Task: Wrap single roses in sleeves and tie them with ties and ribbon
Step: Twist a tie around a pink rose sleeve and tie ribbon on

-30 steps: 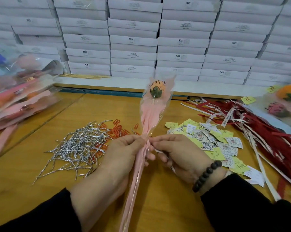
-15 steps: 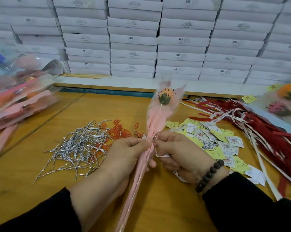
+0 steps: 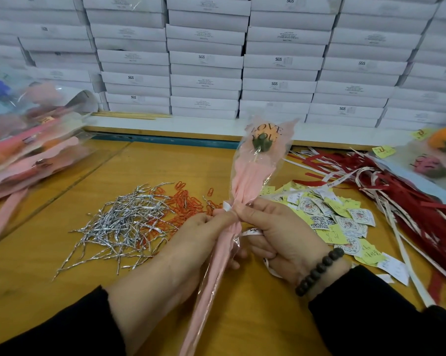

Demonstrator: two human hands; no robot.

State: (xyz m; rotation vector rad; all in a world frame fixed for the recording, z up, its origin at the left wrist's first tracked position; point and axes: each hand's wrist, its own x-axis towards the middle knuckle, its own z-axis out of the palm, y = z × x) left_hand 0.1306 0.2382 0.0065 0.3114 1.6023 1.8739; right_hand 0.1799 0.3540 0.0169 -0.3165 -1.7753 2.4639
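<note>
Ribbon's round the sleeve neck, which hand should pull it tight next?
Probably right: right hand already pinches the ribbon, while left hand grips the sleeve at its neck.

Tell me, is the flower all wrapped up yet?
Almost. The rose already sits inside its pink "LOVE YOU" sleeve. Right now the left hand and right hand pinch the sleeve's neck and work a white ribbon around it. The knot isn't finished. More unwrapped roses wait on the right, and wrapped ones pile up left.
</note>
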